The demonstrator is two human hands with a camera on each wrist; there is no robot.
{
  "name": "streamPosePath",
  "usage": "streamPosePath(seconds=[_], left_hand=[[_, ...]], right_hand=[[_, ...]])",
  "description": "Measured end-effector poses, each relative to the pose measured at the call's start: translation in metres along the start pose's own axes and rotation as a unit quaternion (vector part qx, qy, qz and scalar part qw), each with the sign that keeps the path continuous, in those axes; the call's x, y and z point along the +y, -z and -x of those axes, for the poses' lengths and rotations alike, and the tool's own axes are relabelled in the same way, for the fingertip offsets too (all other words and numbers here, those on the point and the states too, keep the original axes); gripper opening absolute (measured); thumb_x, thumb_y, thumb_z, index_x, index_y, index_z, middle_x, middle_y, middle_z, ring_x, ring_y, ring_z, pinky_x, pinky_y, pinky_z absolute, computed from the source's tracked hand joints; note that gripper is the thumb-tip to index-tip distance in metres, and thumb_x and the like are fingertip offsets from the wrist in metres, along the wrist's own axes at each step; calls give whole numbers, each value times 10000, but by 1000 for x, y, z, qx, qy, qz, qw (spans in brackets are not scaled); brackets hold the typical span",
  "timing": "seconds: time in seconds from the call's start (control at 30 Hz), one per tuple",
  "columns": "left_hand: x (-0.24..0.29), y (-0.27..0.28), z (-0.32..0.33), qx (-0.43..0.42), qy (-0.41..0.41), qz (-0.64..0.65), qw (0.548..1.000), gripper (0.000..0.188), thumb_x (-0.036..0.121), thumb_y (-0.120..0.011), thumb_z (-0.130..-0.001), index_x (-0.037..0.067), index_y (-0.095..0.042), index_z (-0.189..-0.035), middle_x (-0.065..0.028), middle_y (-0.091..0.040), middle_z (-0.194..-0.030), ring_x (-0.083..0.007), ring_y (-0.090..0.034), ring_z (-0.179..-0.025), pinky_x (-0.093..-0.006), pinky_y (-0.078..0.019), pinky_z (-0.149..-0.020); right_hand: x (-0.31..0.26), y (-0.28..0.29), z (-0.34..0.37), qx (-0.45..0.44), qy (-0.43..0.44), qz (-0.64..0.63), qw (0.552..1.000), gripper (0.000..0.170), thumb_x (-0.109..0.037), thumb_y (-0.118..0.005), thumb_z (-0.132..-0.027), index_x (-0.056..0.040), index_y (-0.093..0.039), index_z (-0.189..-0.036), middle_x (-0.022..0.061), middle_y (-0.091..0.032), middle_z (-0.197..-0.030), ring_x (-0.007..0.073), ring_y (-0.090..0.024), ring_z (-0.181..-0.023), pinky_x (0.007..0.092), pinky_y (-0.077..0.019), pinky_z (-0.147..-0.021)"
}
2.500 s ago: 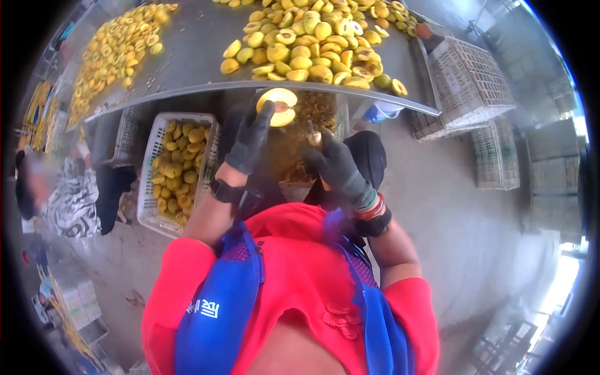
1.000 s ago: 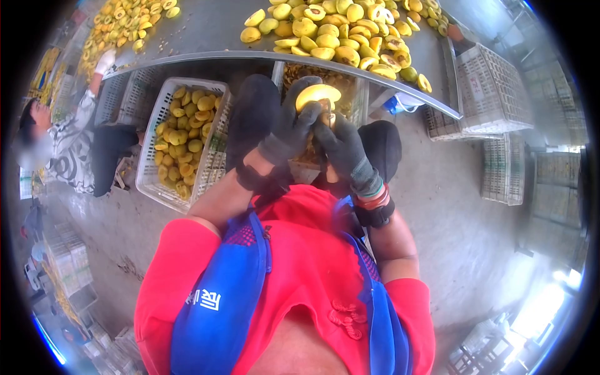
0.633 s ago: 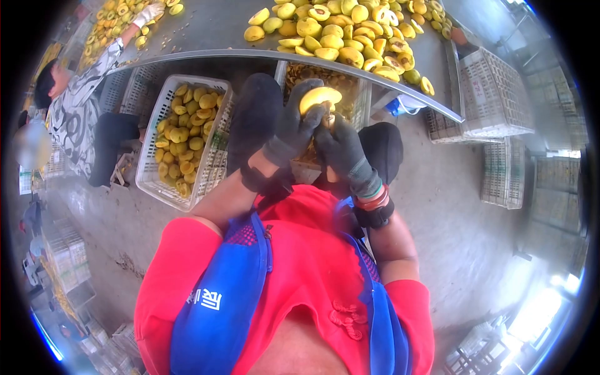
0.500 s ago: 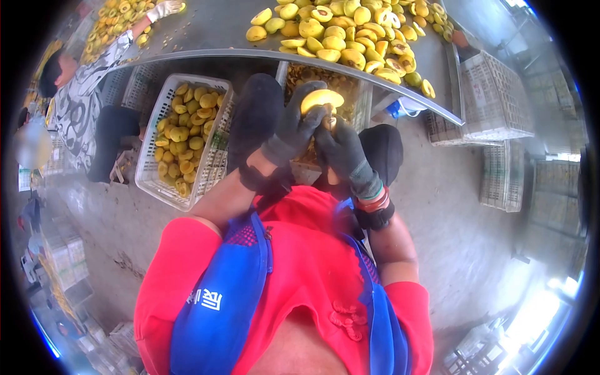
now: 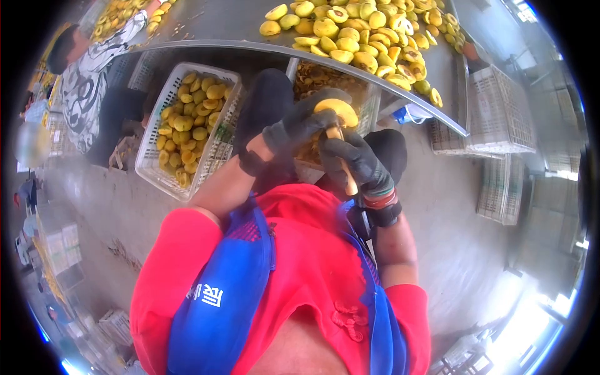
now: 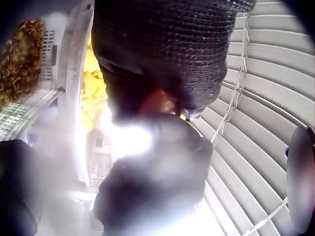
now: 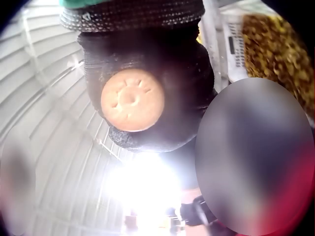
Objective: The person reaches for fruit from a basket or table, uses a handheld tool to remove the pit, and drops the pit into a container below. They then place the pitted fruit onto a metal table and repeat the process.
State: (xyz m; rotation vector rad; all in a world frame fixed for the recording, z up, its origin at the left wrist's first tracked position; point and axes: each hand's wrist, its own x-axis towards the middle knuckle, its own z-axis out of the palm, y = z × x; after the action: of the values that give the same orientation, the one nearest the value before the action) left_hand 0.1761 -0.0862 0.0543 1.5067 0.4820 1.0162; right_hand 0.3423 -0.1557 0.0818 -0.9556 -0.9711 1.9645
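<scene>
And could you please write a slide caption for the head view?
Gloved left hand holds yellow fruit, right hand a wooden-handled tool, beside a metal table bearing cut fruit.

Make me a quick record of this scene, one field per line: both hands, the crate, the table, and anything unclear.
Left hand: gloved, holding a yellow fruit piece
Right hand: gloved, gripping a wooden-handled tool
White crate: left of the person's legs, holding more fruit
Metal table: in front of the person, bearing piles of fruit, some cut open
Unclear: where the tool's tip sits
</scene>
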Motion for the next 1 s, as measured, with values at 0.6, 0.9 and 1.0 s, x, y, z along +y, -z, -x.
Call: streamPosePath(seconds=[0.6,0.9,1.0], left_hand=[[-61,273,241,409,391,-623,541,673,494,-553,-826,137,-377,-1369,-230,-548,-1225,-401,-556,-1078,-467,-432,-919],[-28,160,-5,184,-10,-622,762,537,333,-592,-864,19,-465,-1281,-223,-537,-1250,-353,-508,-1176,-408,-407,-984],[-67,107,-98,26,-115,-609,784,468,196,-619,-827,92,-488,-1264,-148,-580,-1209,-322,-553,-1103,-404,-446,-936]], right_hand=[[43,22,-22,115,8,45,992,125,-165,-531,-920,-61,-521,-852,4,-459,-543,94,-411,-400,222,-318,-390],[50,28,-27,161,-2,42,986,126,-153,-545,-916,-55,-537,-837,-13,-512,-603,84,-479,-495,223,-378,-450],[43,29,-19,191,3,41,981,102,-127,-541,-910,-56,-531,-838,-26,-506,-643,66,-470,-526,212,-374,-472]])
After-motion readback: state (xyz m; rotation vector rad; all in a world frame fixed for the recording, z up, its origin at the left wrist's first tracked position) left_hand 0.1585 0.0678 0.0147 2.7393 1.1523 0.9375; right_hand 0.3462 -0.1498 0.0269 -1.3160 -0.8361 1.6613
